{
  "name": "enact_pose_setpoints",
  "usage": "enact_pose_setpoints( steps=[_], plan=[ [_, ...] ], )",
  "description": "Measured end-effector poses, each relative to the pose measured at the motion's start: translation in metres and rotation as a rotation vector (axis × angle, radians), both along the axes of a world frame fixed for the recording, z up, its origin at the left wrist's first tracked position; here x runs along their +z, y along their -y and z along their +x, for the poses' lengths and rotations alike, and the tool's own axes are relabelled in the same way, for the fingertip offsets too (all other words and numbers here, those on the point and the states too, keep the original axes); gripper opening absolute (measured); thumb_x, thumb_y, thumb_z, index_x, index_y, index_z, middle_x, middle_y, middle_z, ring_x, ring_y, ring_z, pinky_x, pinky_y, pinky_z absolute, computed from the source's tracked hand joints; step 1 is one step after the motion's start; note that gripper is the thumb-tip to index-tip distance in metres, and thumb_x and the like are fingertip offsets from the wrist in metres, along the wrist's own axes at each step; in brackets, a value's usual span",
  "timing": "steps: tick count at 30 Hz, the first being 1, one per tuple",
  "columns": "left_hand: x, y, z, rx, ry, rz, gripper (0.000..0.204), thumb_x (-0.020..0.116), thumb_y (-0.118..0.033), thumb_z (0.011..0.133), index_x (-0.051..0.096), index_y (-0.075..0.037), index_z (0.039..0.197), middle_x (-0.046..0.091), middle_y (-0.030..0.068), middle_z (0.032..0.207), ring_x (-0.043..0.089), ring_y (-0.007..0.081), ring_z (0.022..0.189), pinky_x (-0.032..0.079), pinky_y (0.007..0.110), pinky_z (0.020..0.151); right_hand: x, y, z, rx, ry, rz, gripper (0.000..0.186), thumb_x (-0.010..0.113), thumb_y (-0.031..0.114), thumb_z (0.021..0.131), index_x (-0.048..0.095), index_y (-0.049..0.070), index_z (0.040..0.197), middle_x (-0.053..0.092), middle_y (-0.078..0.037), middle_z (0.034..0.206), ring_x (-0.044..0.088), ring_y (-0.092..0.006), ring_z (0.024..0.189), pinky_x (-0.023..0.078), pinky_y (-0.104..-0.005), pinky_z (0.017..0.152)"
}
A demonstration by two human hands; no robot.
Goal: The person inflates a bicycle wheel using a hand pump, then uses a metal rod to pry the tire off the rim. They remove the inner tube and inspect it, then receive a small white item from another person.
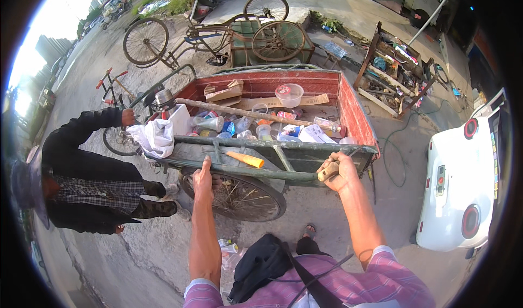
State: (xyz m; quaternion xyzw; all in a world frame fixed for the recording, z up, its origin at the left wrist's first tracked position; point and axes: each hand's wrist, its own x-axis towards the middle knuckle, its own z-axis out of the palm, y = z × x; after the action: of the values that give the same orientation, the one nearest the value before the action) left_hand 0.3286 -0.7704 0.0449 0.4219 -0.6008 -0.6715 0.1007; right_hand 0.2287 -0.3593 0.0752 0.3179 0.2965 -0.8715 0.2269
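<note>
My left hand (204,180) is held up beside the near side rail of a cargo tricycle (234,171), thumb up and fingers apart, with nothing in it. In my right hand (342,171) the fingers are wrapped round a tan, round-ended wooden handle (328,171); whatever it belongs to is hidden. That hand is near the right end of the same rail. Between my hands, an orange-yellow tapered tube (245,159) lies on the cart's grey fender. Behind the rail, the red-walled cargo bed carries plastic bottles, cups, a clear round tub (289,94), cardboard (223,92) and a long wooden pole (256,114).
At left stands a person in a hat and dark jacket (87,155), one hand by the cart's front. A white bag (155,137) hangs there. Beyond the cart lies an overturned tricycle (256,38); a scrap-filled frame (392,71) and white car (460,182) are at right.
</note>
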Motion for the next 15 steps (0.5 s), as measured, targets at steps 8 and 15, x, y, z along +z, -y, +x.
enact_pose_setpoints(
  steps=[8,15],
  plan=[
    [0.008,0.004,0.004,-0.067,-0.078,0.118,0.063,0.069,-0.058,0.097,0.057,0.001,0.114,0.068,0.0104,0.082,0.069,0.0199,0.059,0.056,0.032,0.049,0.020,0.010,-0.014,-0.028,0.035,-0.017,0.024,0.049,0.015,0.098,0.047,0.009,0.074,0.046,-0.008,0.060,0.047,-0.0255,0.051,0.043,-0.0446,0.053],
    [0.012,-0.010,0.013,-0.119,-0.120,0.110,0.058,0.068,-0.052,0.099,0.056,0.000,0.121,0.069,0.0096,0.088,0.070,0.0184,0.065,0.058,0.032,0.053,0.024,0.015,-0.022,-0.001,0.042,0.007,0.033,0.043,0.013,0.100,0.040,0.011,0.068,0.037,-0.008,0.050,0.037,-0.0272,0.044,0.038,-0.0438,0.051]
  ],
)
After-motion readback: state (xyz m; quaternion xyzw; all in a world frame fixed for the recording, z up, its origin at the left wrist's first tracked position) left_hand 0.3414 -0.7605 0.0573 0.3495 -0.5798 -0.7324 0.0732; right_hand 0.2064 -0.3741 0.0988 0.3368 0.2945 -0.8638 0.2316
